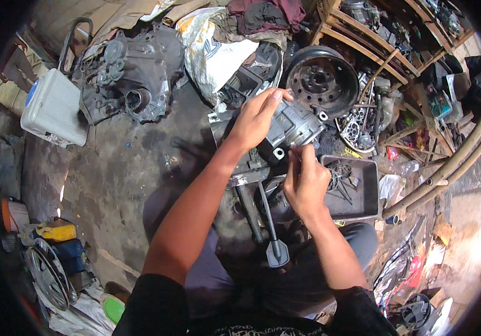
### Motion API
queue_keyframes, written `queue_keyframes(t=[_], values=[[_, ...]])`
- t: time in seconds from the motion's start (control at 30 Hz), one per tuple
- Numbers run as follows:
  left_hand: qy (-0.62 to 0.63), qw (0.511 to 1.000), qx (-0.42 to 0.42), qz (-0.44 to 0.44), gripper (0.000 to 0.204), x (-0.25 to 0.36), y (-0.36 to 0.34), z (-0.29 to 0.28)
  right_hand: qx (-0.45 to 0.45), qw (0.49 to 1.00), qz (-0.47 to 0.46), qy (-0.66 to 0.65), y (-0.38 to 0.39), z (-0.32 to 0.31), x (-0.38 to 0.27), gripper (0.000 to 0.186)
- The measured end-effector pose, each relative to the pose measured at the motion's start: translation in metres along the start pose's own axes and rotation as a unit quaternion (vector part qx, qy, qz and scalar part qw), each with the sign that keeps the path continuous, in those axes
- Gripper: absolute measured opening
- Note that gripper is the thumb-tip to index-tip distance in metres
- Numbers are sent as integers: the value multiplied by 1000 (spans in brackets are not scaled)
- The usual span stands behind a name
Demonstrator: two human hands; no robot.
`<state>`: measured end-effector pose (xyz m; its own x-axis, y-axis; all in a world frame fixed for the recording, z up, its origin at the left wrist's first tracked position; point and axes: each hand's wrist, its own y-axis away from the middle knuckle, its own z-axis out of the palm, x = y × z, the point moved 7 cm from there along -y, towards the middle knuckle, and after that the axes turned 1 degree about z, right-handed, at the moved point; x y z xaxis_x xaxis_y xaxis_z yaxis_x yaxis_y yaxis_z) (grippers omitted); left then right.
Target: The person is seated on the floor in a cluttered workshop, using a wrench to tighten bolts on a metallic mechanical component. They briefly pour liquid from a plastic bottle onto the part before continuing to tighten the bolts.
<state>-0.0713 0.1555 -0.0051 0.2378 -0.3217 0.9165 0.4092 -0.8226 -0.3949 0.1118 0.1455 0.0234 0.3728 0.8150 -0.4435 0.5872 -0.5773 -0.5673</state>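
Note:
My left hand (pixel 257 117) is closed around the upper left side of a grey cast-metal housing (pixel 293 122), which has bolt lugs at its corners. My right hand (pixel 307 179) is at the lower edge of the housing, fingertips pinched against it; what they hold there is hidden. Under the housing is a dark metal stand (pixel 249 177) with bars reaching down between my legs. A grey tray (pixel 363 199) with wires and small parts sits beside my right hand.
A large gearbox casing (pixel 136 67) and grey plastic container (pixel 52 106) lie at upper left. A wheel rim (pixel 321 81), white sack (pixel 207 47) and wooden rack (pixel 380 39) stand ahead. Bent poles (pixel 436 173) curve along the right. Containers and wheel covers (pixel 47 274) crowd the lower left.

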Motion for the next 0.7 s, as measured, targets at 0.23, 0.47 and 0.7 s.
queue_keyframes(t=[0.23,0.47,0.7], values=[[23,1000,11,2,55,-1,3,0,-38,998,28,-33,1,4,4,13],[13,1000,19,-1,55,-3,1,-1,-12,998,25,-48,13,9,6,11],[6,1000,14,-17,55,-5,1,-2,-27,998,40,-41,14,8,9,13]])
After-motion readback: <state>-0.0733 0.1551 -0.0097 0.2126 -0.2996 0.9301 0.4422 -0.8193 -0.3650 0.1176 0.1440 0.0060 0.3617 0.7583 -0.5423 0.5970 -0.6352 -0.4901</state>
